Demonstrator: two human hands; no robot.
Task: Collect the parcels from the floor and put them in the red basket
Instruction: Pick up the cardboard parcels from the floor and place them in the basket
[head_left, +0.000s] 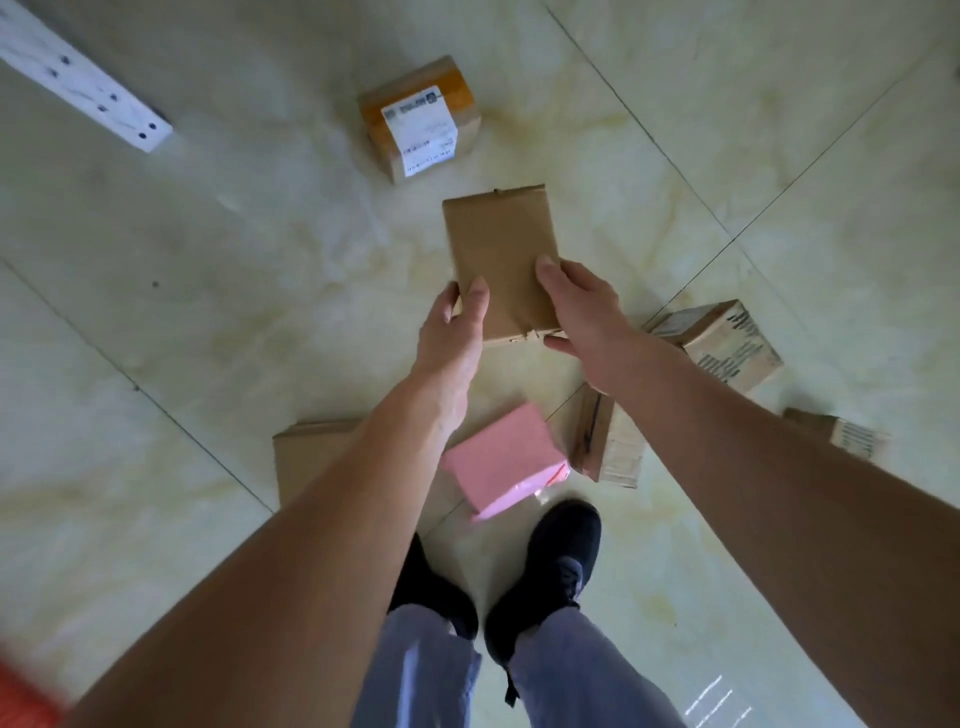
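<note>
Flat brown parcel (501, 260) sits mid-scene, clamped at near corners by left hand (454, 332) and right hand (582, 317). Keep it level, swing near-left to what's probably the red basket (23, 686); edge blurred.

A flat parcel (501, 260) sits between the left hand (453, 332) and right hand (587, 322); a labelled box (421, 119) lies beyond it, three boxes (719, 338) to its right, an envelope (504, 460) nearer the shoes (545, 566)
</note>
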